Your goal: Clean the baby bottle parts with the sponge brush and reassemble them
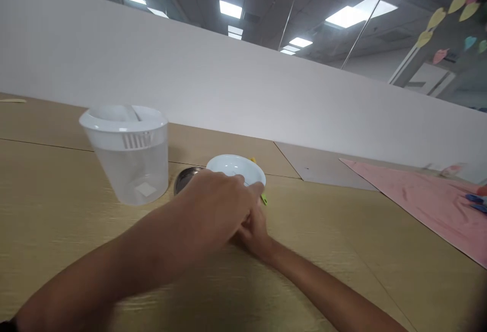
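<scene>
your left hand [224, 195] and right hand [256, 233] are together near the white bowl [233, 164], perhaps for steadiness. i cannot tell what either one grips.

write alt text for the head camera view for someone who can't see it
The left hand overlaps the right hand in front of a white bowl on a tan table; their grip is unclear. Left of the bowl are a partly hidden metal dish and a translucent bucket; pink cloth lies far right.
</scene>
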`<state>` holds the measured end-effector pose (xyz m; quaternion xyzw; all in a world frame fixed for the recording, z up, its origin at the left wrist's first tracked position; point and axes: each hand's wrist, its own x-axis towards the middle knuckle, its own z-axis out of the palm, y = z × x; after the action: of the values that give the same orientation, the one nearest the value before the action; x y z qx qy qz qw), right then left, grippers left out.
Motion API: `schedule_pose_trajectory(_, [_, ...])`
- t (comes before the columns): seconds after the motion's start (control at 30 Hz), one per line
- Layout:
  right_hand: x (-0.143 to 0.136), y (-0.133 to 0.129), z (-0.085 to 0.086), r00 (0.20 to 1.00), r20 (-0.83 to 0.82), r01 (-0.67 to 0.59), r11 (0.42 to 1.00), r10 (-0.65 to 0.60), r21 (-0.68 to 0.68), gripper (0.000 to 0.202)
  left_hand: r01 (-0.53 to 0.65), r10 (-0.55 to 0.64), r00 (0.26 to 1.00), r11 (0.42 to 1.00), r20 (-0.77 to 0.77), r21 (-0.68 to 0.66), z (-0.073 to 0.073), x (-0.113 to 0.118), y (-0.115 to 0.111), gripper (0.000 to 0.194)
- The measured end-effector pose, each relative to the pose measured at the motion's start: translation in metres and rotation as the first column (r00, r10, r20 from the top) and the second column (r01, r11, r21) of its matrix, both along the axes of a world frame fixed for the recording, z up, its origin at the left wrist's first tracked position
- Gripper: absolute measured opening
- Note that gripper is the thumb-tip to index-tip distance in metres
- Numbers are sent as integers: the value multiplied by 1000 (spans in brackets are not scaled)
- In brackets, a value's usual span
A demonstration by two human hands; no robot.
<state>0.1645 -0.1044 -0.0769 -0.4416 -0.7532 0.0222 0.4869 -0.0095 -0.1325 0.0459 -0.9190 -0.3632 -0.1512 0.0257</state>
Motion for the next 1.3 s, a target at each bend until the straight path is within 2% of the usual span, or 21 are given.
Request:
schedule_pose_trajectory(0.07, [1, 1, 0, 1000, 3, -8, 1000, 8, 12, 44, -59, 56, 988, 998, -147, -20, 21, 8, 24, 20])
schedule_pose_trajectory(0.13, [1, 2, 0, 1000, 3, -3, 1000, 3, 19, 45, -91, 79, 981, 994, -178, -60, 29, 13, 43, 29])
schedule_pose_trajectory(0.2, [1, 3, 0, 1000, -1, 6, 1000, -6, 23, 45, 14, -41, 992, 976, -117, -219, 24, 13, 56, 43])
schedule_pose_trajectory(0.27, [0, 4, -2, 1000, -2, 10, 999, -10, 30, 47, 145, -175, 984, 906, -41, -397, 14, 10, 64, 48])
schedule_pose_trajectory(0.33, [0, 5, -4, 1000, -6, 7, 999, -7, 32, 50, 195, -204, 978, 865, 30, -462, 5, 7, 68, 44])
schedule_pose_trajectory(0.47, [-1, 6, -7, 998, -64, -3, 1000, 3, -4, 55, 173, -160, 985, 885, 68, -433, -1, 6, 69, 38])
schedule_pose_trajectory(0.6, [-3, 4, -8, 977, -209, -56, 996, 41, -68, 53, 242, -208, 970, 861, 123, -447, 2, 5, 70, 49])
schedule_pose_trajectory(0.7, [-5, 3, -7, 956, -284, -100, 991, 70, -94, 44, 247, -220, 969, 839, 113, -484, 1, 3, 72, 29])
schedule_pose_trajectory(0.77, [-5, 2, -7, 946, -309, -134, 985, 96, -105, 42, 207, -186, 978, 857, 93, -472, 0, 3, 73, 18])
schedule_pose_trajectory(0.9, [-6, 2, -9, 930, -333, -205, 971, 154, -124, 41, 157, -143, 988, 894, 65, -420, 0, 3, 70, 22])
schedule_pose_trajectory(1.1, [-9, 1, -8, 910, -372, -245, 962, 184, -123, 41, 152, -141, 988, 893, 59, -423, 3, 3, 66, 20])
schedule_pose_trajectory(1.3, [-9, 0, -10, 904, -386, -255, 957, 184, -141, 44, 144, -140, 989, 899, 40, -413, -1, 4, 71, 27])
